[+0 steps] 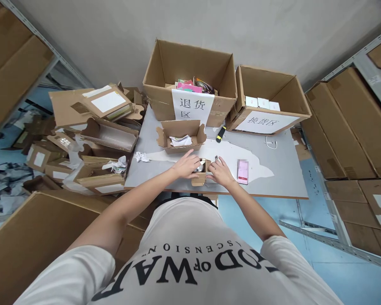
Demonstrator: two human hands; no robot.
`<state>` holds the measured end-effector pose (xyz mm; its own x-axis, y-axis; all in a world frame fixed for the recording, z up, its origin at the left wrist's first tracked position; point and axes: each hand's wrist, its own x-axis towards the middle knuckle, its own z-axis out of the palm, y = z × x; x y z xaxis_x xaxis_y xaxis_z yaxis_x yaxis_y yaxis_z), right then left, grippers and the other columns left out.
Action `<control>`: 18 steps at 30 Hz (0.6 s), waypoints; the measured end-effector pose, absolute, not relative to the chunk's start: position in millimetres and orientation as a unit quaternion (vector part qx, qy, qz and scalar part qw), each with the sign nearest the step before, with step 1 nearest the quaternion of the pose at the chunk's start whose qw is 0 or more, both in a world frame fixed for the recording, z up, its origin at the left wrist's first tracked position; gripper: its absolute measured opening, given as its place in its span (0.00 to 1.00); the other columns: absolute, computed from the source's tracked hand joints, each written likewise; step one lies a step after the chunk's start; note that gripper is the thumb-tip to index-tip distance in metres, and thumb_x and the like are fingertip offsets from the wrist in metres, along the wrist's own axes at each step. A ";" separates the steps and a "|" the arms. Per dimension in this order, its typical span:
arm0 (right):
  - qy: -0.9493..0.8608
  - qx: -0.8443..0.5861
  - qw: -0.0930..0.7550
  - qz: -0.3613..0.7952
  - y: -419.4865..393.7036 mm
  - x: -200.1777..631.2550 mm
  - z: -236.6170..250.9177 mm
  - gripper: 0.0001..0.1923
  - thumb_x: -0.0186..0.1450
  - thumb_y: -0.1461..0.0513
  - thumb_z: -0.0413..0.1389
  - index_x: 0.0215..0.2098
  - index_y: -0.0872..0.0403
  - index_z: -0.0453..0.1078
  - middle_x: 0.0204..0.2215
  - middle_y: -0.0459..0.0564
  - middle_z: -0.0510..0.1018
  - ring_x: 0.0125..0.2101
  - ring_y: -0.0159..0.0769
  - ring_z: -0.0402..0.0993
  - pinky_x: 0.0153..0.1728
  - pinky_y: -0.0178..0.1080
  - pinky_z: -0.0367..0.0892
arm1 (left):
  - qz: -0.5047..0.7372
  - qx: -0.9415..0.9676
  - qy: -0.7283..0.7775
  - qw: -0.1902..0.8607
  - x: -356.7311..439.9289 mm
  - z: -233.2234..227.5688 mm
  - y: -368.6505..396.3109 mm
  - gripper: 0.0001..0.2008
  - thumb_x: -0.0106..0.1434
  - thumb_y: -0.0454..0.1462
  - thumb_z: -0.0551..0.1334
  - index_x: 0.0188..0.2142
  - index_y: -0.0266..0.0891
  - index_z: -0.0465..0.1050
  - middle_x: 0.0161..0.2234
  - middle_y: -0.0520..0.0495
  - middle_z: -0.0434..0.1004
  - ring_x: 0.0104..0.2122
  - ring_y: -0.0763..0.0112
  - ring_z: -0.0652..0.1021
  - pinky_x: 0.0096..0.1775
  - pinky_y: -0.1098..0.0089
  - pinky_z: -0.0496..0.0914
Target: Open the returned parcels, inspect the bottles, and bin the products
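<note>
Small cardboard box [198,181] sits on the grey surface [282,169] near its front edge, flap down toward the person, with something silvery partly visible inside. At its left side the left hand [187,165] has its fingers bent over the rim; the right hand [220,171] curls its fingers at the right side. Whether either set is closed firmly on cardboard cannot be told. Right of that hand lies a phone [243,173], and beyond, a black-and-yellow cutter [221,134]. Behind the left hand stands an open carton [179,149] with crumpled paper [180,140] in it. Along the back are two larger bins, the left bin [158,101] holding colourful packages [189,87], the right bin [266,82] white boxes [263,103]. Opened boxes [109,135] heap up at far left.
</note>
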<state>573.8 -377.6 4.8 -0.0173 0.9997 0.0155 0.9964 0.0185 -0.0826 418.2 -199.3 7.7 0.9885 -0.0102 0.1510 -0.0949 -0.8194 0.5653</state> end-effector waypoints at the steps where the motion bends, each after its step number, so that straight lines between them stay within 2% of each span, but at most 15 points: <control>1: -0.710 -0.703 0.036 0.030 -378.8 572.7 3.5 0.14 0.62 0.51 0.59 0.38 0.53 0.71 0.36 0.55 0.74 0.43 0.48 0.67 0.60 0.57 0.48 | 0.080 0.951 -0.009 0.298 414.5 5.6 -199.9 0.16 0.52 0.48 0.67 0.35 0.42 0.72 0.39 0.43 0.71 0.48 0.53 0.70 0.63 0.46 0.46; 5: -0.704 -0.708 0.036 0.029 -381.7 567.6 -0.3 0.18 0.64 0.48 0.54 0.39 0.54 0.71 0.36 0.56 0.75 0.42 0.47 0.68 0.60 0.56 0.48 | 0.134 0.941 0.063 0.303 399.2 -9.9 -205.5 0.19 0.53 0.53 0.66 0.33 0.41 0.70 0.40 0.41 0.71 0.47 0.56 0.72 0.61 0.48 0.54; 10: -0.672 -0.737 0.063 0.039 -381.3 559.8 -2.8 0.21 0.68 0.48 0.47 0.38 0.54 0.72 0.35 0.56 0.75 0.41 0.47 0.68 0.58 0.56 0.49 | 0.205 0.901 0.161 0.346 383.7 -34.5 -216.0 0.23 0.49 0.54 0.68 0.33 0.41 0.67 0.50 0.36 0.70 0.52 0.54 0.72 0.54 0.53 0.67; 12: -0.651 -0.755 0.073 0.035 -380.1 557.3 -3.4 0.19 0.69 0.50 0.46 0.37 0.54 0.72 0.34 0.56 0.75 0.41 0.46 0.68 0.58 0.55 0.50 | 0.219 0.889 0.197 0.350 380.7 -42.1 -221.3 0.23 0.47 0.53 0.70 0.32 0.41 0.66 0.54 0.34 0.68 0.54 0.53 0.71 0.55 0.53 0.66; 15: -0.631 -0.773 0.073 0.016 -377.8 555.4 -1.1 0.17 0.69 0.53 0.46 0.36 0.54 0.72 0.34 0.56 0.74 0.41 0.46 0.67 0.56 0.54 0.53 | 0.210 0.891 0.198 0.351 381.3 -49.4 -229.5 0.25 0.43 0.52 0.73 0.30 0.42 0.63 0.58 0.33 0.66 0.57 0.52 0.69 0.58 0.47 0.61; 18: -0.650 -0.756 0.072 0.017 -373.7 556.0 5.9 0.12 0.68 0.57 0.49 0.39 0.55 0.72 0.42 0.59 0.73 0.44 0.47 0.66 0.56 0.52 0.54 | 0.195 0.893 0.174 0.366 386.9 -51.4 -235.1 0.26 0.42 0.49 0.74 0.29 0.42 0.61 0.59 0.33 0.65 0.58 0.52 0.68 0.59 0.47 0.60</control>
<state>556.0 -373.7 5.9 0.1534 0.9858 0.0676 0.9808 -0.1436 -0.1319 386.9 -235.1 -51.4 0.8635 0.4536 0.2206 0.1684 -0.6715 0.7217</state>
